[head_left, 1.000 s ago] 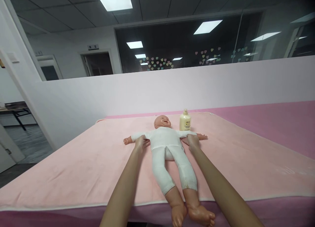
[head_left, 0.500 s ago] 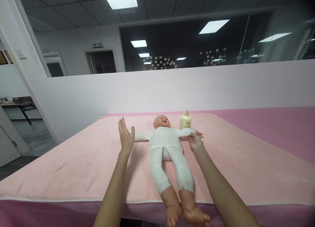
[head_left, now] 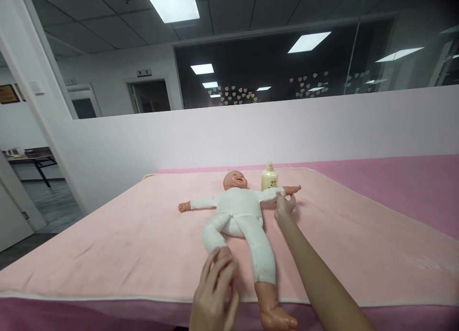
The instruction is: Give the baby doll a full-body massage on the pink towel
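A baby doll (head_left: 238,202) in a white cloth suit lies on its back, head away from me and arms stretched out sideways. My right hand (head_left: 286,206) pinches the doll's arm on the right near the wrist. Closer to me, my left hand (head_left: 217,285) is closed around the doll's lower leg on the left. That leg is bent outward at the knee, and its foot is hidden behind my fingers. The other leg lies straight, with its bare foot (head_left: 276,316) over the near edge. Beside the arm on the right stands a pale yellow pump bottle (head_left: 269,177).
A pink towel (head_left: 125,245) covers the padded table, whose darker pink surface (head_left: 405,187) shows on the right. Behind it rises a white half wall (head_left: 287,130) with glass above. A doorway at the far left shows a table (head_left: 32,156).
My left hand has left the doll's arm on the left and come down to its leg, which is now bent. My right hand stays at the other arm. The view has tilted up slightly.
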The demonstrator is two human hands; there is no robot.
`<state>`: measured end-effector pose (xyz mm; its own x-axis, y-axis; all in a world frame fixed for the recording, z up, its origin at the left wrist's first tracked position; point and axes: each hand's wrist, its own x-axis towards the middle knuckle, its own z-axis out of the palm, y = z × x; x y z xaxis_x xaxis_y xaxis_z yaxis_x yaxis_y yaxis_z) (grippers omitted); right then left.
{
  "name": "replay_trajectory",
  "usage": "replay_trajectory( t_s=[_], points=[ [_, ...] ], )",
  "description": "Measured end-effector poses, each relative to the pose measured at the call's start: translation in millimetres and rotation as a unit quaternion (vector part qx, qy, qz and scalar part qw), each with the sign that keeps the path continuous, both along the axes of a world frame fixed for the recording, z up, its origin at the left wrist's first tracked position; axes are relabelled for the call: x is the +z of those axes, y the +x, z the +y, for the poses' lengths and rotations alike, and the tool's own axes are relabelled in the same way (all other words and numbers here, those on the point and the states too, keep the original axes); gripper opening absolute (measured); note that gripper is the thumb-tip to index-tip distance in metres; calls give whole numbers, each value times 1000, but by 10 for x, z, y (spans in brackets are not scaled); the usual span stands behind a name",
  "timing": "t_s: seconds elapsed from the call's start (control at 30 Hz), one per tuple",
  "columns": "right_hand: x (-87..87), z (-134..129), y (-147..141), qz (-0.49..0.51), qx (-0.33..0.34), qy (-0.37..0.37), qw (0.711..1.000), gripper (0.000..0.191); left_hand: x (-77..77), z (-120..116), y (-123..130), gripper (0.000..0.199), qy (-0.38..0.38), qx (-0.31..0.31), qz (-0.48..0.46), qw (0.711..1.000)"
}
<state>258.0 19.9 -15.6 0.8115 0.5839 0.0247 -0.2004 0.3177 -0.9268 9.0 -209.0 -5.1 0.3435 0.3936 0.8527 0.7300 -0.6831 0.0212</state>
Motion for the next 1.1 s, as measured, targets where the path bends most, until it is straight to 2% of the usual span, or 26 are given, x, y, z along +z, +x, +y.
replay_trajectory(
  t_s=[0.07,0.13,0.23,0.3,0.37,0.43,0.53,0.63,0.7,0.77,0.8,0.9,0.97,1.0,1.1],
  points=[
    [80,-82,-112,-118,-25,-6,993,66,286,132,-81,41,25,-8,-46,999],
    [140,-154,-240,-249,-37,18,968,64,521,246,-107,37,37,-6,-106,994],
    [151,-209,-398,-446,-4,39,894,57,729,434,-71,20,9,7,-157,988],
    [114,-205,-448,-556,40,28,830,52,780,577,-26,17,-39,42,-146,988],
    [65,-176,-455,-614,64,3,787,50,786,722,18,23,-97,72,-106,987],
    [23,-136,-438,-626,72,-13,776,49,771,870,52,31,-149,81,-78,982],
    [-8,-86,-407,-634,106,-19,766,50,741,1117,95,42,-197,75,-109,971],
    [-13,-67,-395,-646,137,-45,750,51,742,1359,168,33,-223,56,-128,965],
    [-19,-65,-398,-648,151,-47,745,51,784,1437,233,28,-239,43,-105,964],
    [-29,-62,-407,-630,166,-27,758,52,862,1377,285,27,-244,28,-69,967],
    [-34,-58,-411,-608,168,-12,776,52,906,1285,300,27,-240,22,-51,969],
    [-41,-31,-402,-475,125,11,871,54,967,792,304,20,-185,32,-39,981],
    [-42,-6,-357,-352,79,-17,933,57,877,373,297,17,-130,67,-58,988],
    [-46,6,-321,-291,61,-43,954,59,789,172,297,18,-107,82,-61,989],
    [-84,29,-187,-124,24,-130,983,60,459,-287,311,27,-41,113,-26,992]
  ],
)
